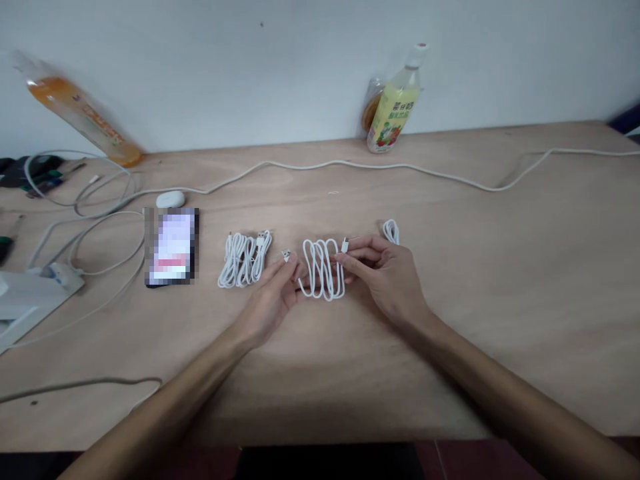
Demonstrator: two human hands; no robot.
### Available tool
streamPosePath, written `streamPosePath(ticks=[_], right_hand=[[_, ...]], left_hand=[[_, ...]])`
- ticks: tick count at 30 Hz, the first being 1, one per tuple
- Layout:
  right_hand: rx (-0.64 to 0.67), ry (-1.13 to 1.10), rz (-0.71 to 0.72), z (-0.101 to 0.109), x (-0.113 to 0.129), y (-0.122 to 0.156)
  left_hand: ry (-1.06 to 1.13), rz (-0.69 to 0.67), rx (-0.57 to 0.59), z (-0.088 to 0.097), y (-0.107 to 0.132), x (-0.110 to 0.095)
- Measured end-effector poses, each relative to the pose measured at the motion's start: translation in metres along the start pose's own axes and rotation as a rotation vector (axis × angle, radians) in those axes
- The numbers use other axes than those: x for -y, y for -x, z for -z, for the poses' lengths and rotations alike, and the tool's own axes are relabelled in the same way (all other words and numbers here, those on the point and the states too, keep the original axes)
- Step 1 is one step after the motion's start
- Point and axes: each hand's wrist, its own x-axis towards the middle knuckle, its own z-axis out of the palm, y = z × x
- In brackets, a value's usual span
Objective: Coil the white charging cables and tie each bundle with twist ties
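Holding: both hands meet at a looped white cable (pixel 323 268) lying on the wooden table (pixel 500 280).
Left hand (pixel 273 297): fingers loosely curled and close together, the tips pinching the cable's left edge; a small connector end (pixel 286 255) sits at the thumb tip.
Right hand (pixel 387 273): fingers nearly straight and only slightly parted, pressed on the right side of the loops; thumb and forefinger nip a second plug (pixel 345 245).
Cable position: flat on the table between the two hands, its loops running away from the person, touching both sets of fingertips.
Hidden: the right edge of the loops goes under the right fingers; whether the left palm touches the table cannot be told.
Far left: a tilted orange bottle (pixel 80 117) is blurred, and loose grey-white cords (pixel 90 213) trail off the frame edge.
Left of the hands: a phone (pixel 171 247) with a pixelated screen, a small white case (pixel 171 199) behind it, then a finished cable bundle (pixel 244 259) just beside the left hand.
Right of the hands: a small coil (pixel 391 231) pokes out behind the right knuckles, partly covered.
Back: a yellow-green bottle (pixel 393 107) stands against the wall, and a long cord (pixel 450 177) crosses the table.
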Motion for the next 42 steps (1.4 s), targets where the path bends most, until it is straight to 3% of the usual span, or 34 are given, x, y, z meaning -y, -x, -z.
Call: streamPosePath(ticks=[5,13,19,32,42], right_hand=[[0.01,-0.009,0.054,0.0,-0.001,0.0],[0.314,0.037,0.039,0.001,0.005,0.0],[0.343,0.068,0.051,0.001,0.006,0.002],[0.307,0.074,0.061,-0.001,0.006,0.006],[0.373,0.195,0.24,0.0,0.006,0.008]], left_hand=[[-0.019,-0.001,-0.013,0.0,0.0,0.002],[-0.08,-0.008,0.083,0.003,-0.001,0.003],[-0.147,-0.034,0.15,0.007,0.0,0.005],[-0.23,-0.025,0.162,0.011,0.0,0.003],[-0.302,-0.049,0.222,0.013,0.0,0.006]])
